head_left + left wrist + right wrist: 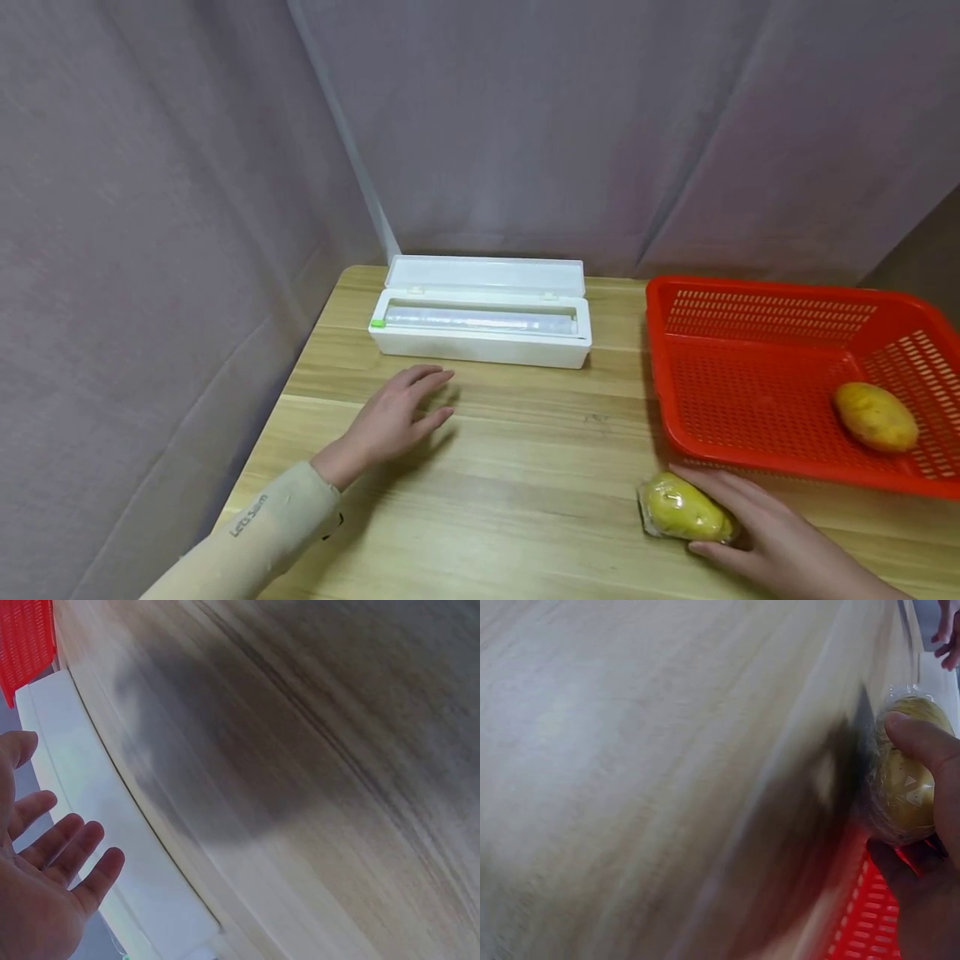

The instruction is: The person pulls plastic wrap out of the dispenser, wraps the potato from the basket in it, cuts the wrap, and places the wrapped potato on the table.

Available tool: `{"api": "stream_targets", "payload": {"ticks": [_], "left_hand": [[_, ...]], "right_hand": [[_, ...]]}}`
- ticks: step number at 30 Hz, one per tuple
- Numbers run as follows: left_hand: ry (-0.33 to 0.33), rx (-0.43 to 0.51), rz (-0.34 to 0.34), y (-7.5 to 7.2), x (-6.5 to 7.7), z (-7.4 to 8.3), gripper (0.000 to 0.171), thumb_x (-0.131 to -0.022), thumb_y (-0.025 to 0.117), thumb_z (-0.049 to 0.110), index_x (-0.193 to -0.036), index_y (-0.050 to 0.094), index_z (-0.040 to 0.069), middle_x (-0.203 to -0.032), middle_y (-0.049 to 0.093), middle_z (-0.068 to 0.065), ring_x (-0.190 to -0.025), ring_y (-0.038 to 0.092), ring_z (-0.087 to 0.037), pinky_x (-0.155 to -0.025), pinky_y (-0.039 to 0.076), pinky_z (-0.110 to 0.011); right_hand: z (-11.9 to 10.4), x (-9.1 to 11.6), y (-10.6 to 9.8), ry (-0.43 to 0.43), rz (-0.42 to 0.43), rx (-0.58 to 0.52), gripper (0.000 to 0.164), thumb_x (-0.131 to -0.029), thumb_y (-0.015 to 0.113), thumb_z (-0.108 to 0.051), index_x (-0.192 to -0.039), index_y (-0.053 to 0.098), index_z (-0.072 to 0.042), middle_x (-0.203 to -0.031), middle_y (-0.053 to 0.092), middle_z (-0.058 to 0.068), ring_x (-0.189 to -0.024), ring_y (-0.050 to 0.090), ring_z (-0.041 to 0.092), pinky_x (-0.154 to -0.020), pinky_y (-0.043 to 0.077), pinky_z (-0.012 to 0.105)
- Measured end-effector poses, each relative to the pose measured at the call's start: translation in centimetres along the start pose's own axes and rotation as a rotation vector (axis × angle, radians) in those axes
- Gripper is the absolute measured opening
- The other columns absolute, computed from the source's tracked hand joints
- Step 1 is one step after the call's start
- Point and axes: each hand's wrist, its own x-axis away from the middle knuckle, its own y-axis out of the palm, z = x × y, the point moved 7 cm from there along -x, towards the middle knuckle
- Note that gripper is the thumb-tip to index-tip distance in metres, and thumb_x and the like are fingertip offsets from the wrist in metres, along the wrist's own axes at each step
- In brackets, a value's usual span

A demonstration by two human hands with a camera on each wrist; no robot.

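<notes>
A yellow mango [684, 508] wrapped in clear film is gripped by my right hand [765, 533], close in front of the red basket. In the right wrist view the thumb lies across the wrapped mango [909, 776] and the fingers curl behind it. My left hand [397, 417] holds nothing; its fingers are spread loosely over the table, a little in front of the white cling film box [480, 350]. The box's lid [486, 273] is raised, and a roll of cling film [480, 320] lies inside. A green slider [378, 323] sits at the box's left end.
The red plastic basket [656, 367] stands on the right side of the wooden table [525, 467]. Inside it, against the right wall, rests another yellow mango [876, 417]. Grey curtains [525, 125] hang behind the table and along its left side.
</notes>
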Motion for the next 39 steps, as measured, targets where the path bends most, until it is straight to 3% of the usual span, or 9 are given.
{"api": "stream_targets", "payload": {"ticks": [9,13,16,20,23,29,31,35,39], "left_hand": [[0.029,-0.023,0.004,-0.2,-0.1,0.4,0.054,-0.101,0.076,0.034,-0.148,0.063,0.010,-0.146,0.062,-0.013,-0.134,0.060,-0.034,-0.111,0.051,-0.053],[0.046,-0.035,0.014,-0.3,0.0,0.6,0.054,-0.101,0.076,0.033,-0.147,0.063,0.009,-0.146,0.062,-0.014,-0.134,0.061,-0.035,-0.111,0.051,-0.053],[0.061,-0.050,0.028,-0.7,0.0,0.7,0.054,-0.101,0.076,0.033,-0.147,0.063,0.008,-0.145,0.063,-0.014,-0.133,0.061,-0.035,-0.110,0.052,-0.053],[0.062,-0.057,0.041,-1.5,-0.1,0.8,0.055,-0.099,0.079,0.031,-0.147,0.063,0.009,-0.144,0.063,-0.014,-0.133,0.061,-0.035,-0.111,0.051,-0.054],[0.060,-0.060,0.044,-2.2,-0.3,0.7,0.056,-0.099,0.079,0.029,-0.148,0.063,0.009,-0.145,0.063,-0.014,-0.133,0.061,-0.036,-0.111,0.051,-0.055],[0.070,-0.083,0.051,-4.0,-1.4,0.2,0.054,-0.100,0.078,0.027,-0.147,0.063,0.006,-0.145,0.063,-0.016,-0.135,0.059,-0.037,-0.114,0.048,-0.055],[0.078,-0.101,0.059,-4.6,-1.8,0.0,0.054,-0.099,0.078,0.027,-0.146,0.063,0.005,-0.145,0.063,-0.017,-0.134,0.060,-0.038,-0.113,0.048,-0.055],[0.091,-0.149,0.073,-5.6,-2.8,-0.5,0.055,-0.099,0.078,0.028,-0.145,0.063,0.003,-0.143,0.063,-0.020,-0.132,0.061,-0.040,-0.110,0.051,-0.056],[0.079,-0.183,0.065,-6.2,-3.8,-1.2,0.055,-0.097,0.080,0.026,-0.145,0.064,0.002,-0.143,0.064,-0.021,-0.132,0.061,-0.041,-0.110,0.051,-0.056]], "right_hand": [[0.0,0.1,0.3,-0.015,-0.002,-0.013,0.086,-0.083,0.083,-0.063,-0.157,0.052,-0.031,-0.143,0.060,-0.014,-0.122,0.057,0.002,-0.093,0.058,0.027],[-0.3,0.6,-0.2,-0.063,0.056,0.018,0.093,-0.079,0.087,-0.060,-0.159,0.050,-0.031,-0.147,0.060,-0.010,-0.129,0.052,-0.001,-0.101,0.042,0.008],[-0.4,1.1,-0.6,-0.075,0.069,0.059,0.096,-0.078,0.088,-0.062,-0.160,0.049,-0.031,-0.150,0.059,-0.007,-0.132,0.050,-0.002,-0.102,0.036,0.005],[-0.5,1.6,-0.9,-0.060,0.015,0.128,0.097,-0.078,0.082,-0.069,-0.160,0.049,-0.030,-0.150,0.059,-0.006,-0.130,0.057,0.011,-0.096,0.057,0.029],[-0.6,2.0,-1.5,-0.046,-0.026,0.155,0.093,-0.079,0.080,-0.071,-0.157,0.054,-0.028,-0.148,0.061,-0.005,-0.125,0.062,0.022,-0.090,0.061,0.044],[-1.5,1.5,-3.2,0.027,-0.153,0.153,0.080,-0.084,0.074,-0.073,-0.151,0.059,-0.032,-0.142,0.063,-0.011,-0.121,0.064,0.022,-0.088,0.062,0.049],[-2.5,1.0,-4.3,-0.006,-0.106,0.167,0.077,-0.085,0.077,-0.069,-0.150,0.060,-0.033,-0.140,0.063,-0.014,-0.120,0.064,0.019,-0.088,0.063,0.046],[-5.6,-0.7,-7.1,-0.211,0.140,0.194,0.077,-0.079,0.092,-0.053,-0.147,0.063,-0.032,-0.135,0.066,-0.015,-0.115,0.067,0.014,-0.094,0.056,0.020],[-8.1,-2.8,-9.0,-0.328,0.234,0.209,0.076,-0.079,0.095,-0.043,-0.147,0.064,-0.030,-0.134,0.067,-0.012,-0.116,0.067,0.014,-0.092,0.060,0.028]]}}
